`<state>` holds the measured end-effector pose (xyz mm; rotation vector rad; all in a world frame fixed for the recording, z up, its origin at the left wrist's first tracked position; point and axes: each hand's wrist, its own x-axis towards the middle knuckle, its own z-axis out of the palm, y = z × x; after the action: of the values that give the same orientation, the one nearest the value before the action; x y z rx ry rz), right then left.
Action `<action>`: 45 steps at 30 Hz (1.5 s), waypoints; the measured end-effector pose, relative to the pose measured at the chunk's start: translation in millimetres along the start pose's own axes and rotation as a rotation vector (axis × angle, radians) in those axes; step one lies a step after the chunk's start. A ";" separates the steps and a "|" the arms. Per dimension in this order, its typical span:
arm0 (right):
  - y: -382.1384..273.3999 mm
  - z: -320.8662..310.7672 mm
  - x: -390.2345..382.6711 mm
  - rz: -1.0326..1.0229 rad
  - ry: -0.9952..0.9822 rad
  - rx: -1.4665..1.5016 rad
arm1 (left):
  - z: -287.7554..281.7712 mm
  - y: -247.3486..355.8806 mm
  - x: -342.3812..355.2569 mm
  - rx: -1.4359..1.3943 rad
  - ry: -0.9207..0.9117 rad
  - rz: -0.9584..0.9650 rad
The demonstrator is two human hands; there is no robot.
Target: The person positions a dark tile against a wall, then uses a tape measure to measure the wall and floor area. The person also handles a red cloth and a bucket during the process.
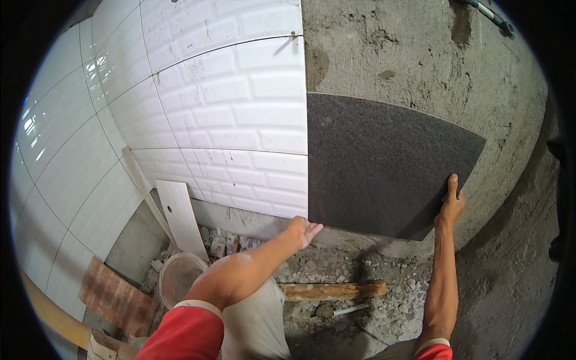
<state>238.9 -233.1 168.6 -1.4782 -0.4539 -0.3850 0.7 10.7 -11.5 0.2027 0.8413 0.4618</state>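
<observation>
A large dark grey speckled tile (390, 162) stands upright against the bare cement wall. Its left edge lines up with the white tiles (240, 108), which carry a raised brick pattern. My right hand (451, 207) grips the tile's right edge low down, thumb on the dark face and the other fingers behind. Down at the bottom left corner, my left hand (305, 231) holds the tile's lower edge from beneath, its fingers partly hidden. Both of my arms are stretched forward.
Rubble (396, 282) covers the ground below, with a wooden piece (333, 291) across it. At left are a bucket (180, 273), a leaning white tile strip (182, 216), a wooden batten (147, 195) and a reddish-brown board (117, 294). Rough cement wall (384, 48) rises above.
</observation>
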 end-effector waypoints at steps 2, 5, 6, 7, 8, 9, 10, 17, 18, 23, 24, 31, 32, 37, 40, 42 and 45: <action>-0.1 -0.1 -0.4 -0.001 -0.001 -0.011 | 0.1 0.2 0.0 0.005 0.002 -0.010; -0.6 -0.5 -0.5 0.011 0.007 -0.020 | -0.1 -0.6 -0.9 0.016 -0.007 0.010; -0.7 -0.8 -0.2 0.014 -0.002 -0.009 | -0.3 -1.1 -1.0 0.010 -0.011 0.010; -0.8 -1.1 0.1 0.017 -0.004 -0.013 | -0.4 -1.4 -0.8 0.010 -0.013 0.011; -0.8 -1.6 0.4 0.015 0.008 -0.027 | -0.6 -1.8 -0.4 0.014 -0.006 0.007; -0.7 -1.9 0.9 0.018 -0.005 -0.013 | -0.6 -1.9 0.2 0.001 -0.002 0.005; -0.8 -2.3 1.3 0.015 -0.004 -0.008 | -0.7 -2.1 0.8 -0.008 0.011 -0.002; -2.6 -1.7 2.1 0.001 0.007 -0.029 | 0.5 -2.3 2.4 -0.001 0.006 0.015; -3.0 -1.3 1.9 -0.002 -0.002 -0.009 | 0.8 -2.5 2.1 -0.006 0.007 0.014; -3.0 -1.4 1.7 -0.009 0.004 -0.019 | 1.3 -3.5 1.2 -0.014 0.026 0.007; -2.6 -1.6 1.9 0.002 -0.006 -0.012 | 1.2 -3.5 1.4 -0.016 0.020 0.008; 1.1 -0.7 4.0 0.003 0.004 0.005 | 0.7 -3.1 3.4 -0.013 0.021 0.005; 1.4 -0.9 4.1 -0.003 0.019 -0.008 | 0.4 -3.3 3.3 -0.010 0.023 0.009; 1.7 -4.4 4.4 -0.002 0.000 -0.003 | -1.1 -4.4 2.8 -0.007 0.014 0.004; 1.9 -4.3 4.0 0.010 -0.005 -0.025 | -1.8 -4.5 4.4 0.013 -0.017 0.012; 2.2 -3.3 2.6 -0.010 0.004 -0.027 | -3.0 -4.9 6.6 0.026 -0.026 0.021; 3.0 -3.2 -1.3 -0.039 0.021 -0.006 | -7.3 -7.4 10.5 0.025 -0.030 0.013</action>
<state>239.5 -236.2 165.2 -1.4718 -0.4657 -0.4321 3.6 9.0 -25.9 0.2377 0.8172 0.4595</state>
